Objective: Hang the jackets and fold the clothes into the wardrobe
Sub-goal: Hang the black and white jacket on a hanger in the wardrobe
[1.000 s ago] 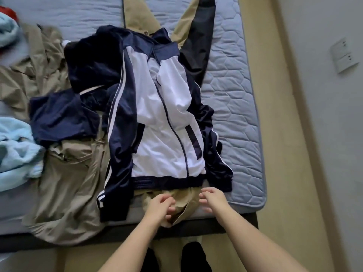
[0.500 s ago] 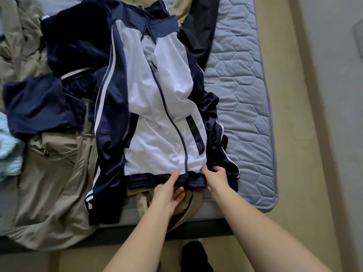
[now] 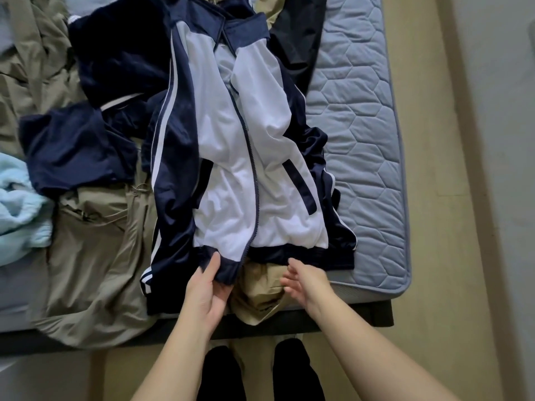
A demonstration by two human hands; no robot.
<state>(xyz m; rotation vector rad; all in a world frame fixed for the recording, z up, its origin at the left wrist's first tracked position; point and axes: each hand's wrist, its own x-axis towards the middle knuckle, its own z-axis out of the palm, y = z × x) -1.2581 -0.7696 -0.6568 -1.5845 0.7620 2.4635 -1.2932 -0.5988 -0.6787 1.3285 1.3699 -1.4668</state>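
Note:
A navy and white zip-up track jacket (image 3: 231,157) lies front up on the bed, collar at the far end, hem toward me. My left hand (image 3: 207,285) pinches the left part of the navy hem between thumb and fingers, lifting it a little. Just under the right part of the hem hovers my right hand (image 3: 304,280), its fingers spread and relaxed and nothing held. Beneath the jacket a beige garment (image 3: 254,290) sticks out over the bed edge between my hands.
A khaki jacket (image 3: 89,256) and a dark navy garment (image 3: 72,146) lie left of the track jacket, with a light blue fleece (image 3: 17,204) at the far left. The grey quilted mattress (image 3: 359,117) is bare on the right. Wooden floor and wall run along the right side.
Both hands were at the jacket's hem half a second ago. My left hand has now pulled the left hem corner toward me, and my right hand has let go and opened.

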